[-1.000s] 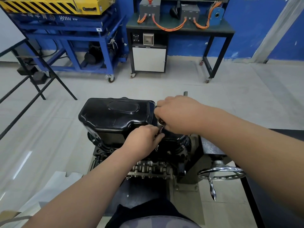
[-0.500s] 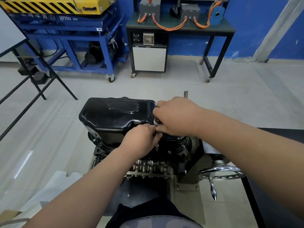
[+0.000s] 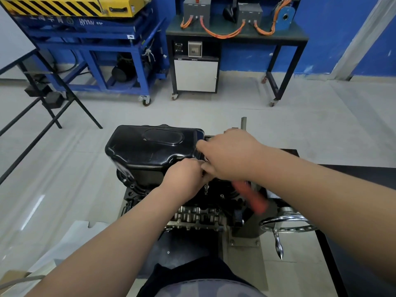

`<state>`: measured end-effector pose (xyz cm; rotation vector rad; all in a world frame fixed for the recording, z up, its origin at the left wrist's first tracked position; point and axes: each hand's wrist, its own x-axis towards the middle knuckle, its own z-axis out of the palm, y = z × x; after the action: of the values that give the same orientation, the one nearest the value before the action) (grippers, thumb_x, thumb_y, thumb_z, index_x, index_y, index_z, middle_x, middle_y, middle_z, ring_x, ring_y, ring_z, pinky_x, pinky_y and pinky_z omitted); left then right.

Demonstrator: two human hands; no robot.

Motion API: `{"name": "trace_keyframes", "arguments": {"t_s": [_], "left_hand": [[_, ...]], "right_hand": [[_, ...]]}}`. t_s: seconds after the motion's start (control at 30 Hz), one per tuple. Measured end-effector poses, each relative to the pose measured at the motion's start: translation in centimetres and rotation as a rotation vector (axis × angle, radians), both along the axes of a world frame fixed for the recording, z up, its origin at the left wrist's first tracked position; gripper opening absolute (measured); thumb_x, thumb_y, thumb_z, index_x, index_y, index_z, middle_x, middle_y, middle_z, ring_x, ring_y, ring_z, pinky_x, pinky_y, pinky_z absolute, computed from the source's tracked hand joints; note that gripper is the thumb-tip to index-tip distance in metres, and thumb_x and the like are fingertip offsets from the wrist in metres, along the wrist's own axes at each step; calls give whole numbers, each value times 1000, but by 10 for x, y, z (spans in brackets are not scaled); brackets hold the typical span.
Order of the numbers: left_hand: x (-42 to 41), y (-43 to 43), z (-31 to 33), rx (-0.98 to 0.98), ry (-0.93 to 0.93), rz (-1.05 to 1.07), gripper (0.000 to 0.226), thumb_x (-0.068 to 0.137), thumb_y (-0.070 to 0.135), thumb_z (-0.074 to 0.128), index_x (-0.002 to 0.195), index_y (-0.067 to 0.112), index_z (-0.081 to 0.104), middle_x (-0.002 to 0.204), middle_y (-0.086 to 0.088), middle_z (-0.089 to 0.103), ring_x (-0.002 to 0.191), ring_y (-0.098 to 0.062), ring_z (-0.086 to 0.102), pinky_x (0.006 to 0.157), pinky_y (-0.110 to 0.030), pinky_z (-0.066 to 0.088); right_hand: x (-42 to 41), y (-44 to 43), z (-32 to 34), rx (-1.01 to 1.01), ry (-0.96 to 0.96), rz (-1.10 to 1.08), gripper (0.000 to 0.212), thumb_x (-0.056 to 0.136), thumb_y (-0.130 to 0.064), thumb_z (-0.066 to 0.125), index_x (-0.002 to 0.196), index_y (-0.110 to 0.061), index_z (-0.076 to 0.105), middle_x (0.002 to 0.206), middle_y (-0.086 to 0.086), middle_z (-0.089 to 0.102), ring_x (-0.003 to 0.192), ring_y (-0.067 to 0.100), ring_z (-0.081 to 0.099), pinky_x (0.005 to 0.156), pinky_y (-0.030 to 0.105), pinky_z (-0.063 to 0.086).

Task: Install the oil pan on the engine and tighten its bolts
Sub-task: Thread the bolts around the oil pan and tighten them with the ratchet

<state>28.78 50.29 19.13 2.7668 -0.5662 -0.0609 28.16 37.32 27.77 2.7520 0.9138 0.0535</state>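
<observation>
Blue-walled workshop, pale tiled floor [image 3: 278, 129]; blue steel cart [image 3: 102, 61] far left, dark workbench with orange cables [image 3: 235, 34] far centre. Glossy black stamped-steel oil pan [image 3: 150, 148] sits on top of the inverted dark engine block [image 3: 199, 211], centre of scene, on a stand with a chrome handwheel [image 3: 287, 225] at near right. Left hand [image 3: 184, 179] curled closed at the pan's near-right flange, fingers together around a thin metal shank [image 3: 206, 188] that points down at a flange bolt. Right hand [image 3: 231, 155] just beside it, touching, fingers wrapped on the head of a tool with a blurred orange-red handle [image 3: 250, 196] running out near-right; probably a ratchet, blur hides the detail.
</observation>
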Motion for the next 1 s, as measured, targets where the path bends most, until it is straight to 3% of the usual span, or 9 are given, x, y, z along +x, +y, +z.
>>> {"name": "trace_keyframes", "arguments": {"t_s": [0.07,0.17,0.27,0.33,0.47,0.63,0.73,0.83,1.0], "left_hand": [[-1,-2,-1,43,-28,-1,23,91,31,44,85,15,59,89,-6,66,70,-22,53,58,-30,39],[-1,-2,-6,78,-65,-56,32,94,38,40,85,13,58,85,-5,64,77,-25,60,56,-29,38],[0,-4,-6,91,-49,-43,33,91,41,44,77,13,53,71,-1,52,67,-24,55,51,-28,31],[2,-6,-3,90,-32,-13,35,90,42,45,70,14,51,63,2,47,61,-23,51,48,-27,29],[3,-4,-1,137,41,-32,14,88,20,43,78,18,52,86,-4,64,73,-24,57,56,-28,37],[2,-5,-3,167,-42,-40,36,94,42,39,70,18,49,66,-1,51,62,-23,53,49,-28,31],[4,-4,-2,122,45,7,36,90,45,43,61,24,39,61,3,48,56,-19,47,47,-27,31],[2,-2,-3,193,86,-47,25,89,24,39,65,17,39,76,-2,57,64,-22,48,53,-28,34],[-1,-5,-5,161,-17,-50,34,95,36,38,66,19,36,61,0,42,61,-22,46,46,-29,26]], "right_hand": [[-1,1,-1,45,35,-84,35,93,-52,39,97,-18,42,72,0,48,67,28,48,59,35,40],[7,-5,5,44,69,27,29,89,-34,53,112,-18,44,97,1,59,86,27,57,74,38,44],[11,-12,12,26,107,95,35,84,-23,57,117,-21,46,107,-2,57,97,24,55,82,37,41],[7,-8,6,17,5,97,29,88,-34,51,112,-19,46,98,0,60,89,25,59,77,35,39],[-3,1,-7,62,10,-36,37,92,-48,40,106,-15,49,71,1,49,64,26,46,50,30,31],[11,-5,4,22,104,124,33,84,-31,58,114,-20,49,107,0,56,99,22,54,78,36,40],[6,-3,4,-11,18,81,34,88,-45,48,109,-18,48,96,2,59,80,25,55,70,35,38],[-1,4,-1,39,56,2,37,89,-48,44,107,-16,49,89,4,60,68,25,48,57,32,37],[9,-2,9,15,110,129,36,84,-24,58,118,-21,48,111,-1,56,101,22,54,76,36,41]]}}
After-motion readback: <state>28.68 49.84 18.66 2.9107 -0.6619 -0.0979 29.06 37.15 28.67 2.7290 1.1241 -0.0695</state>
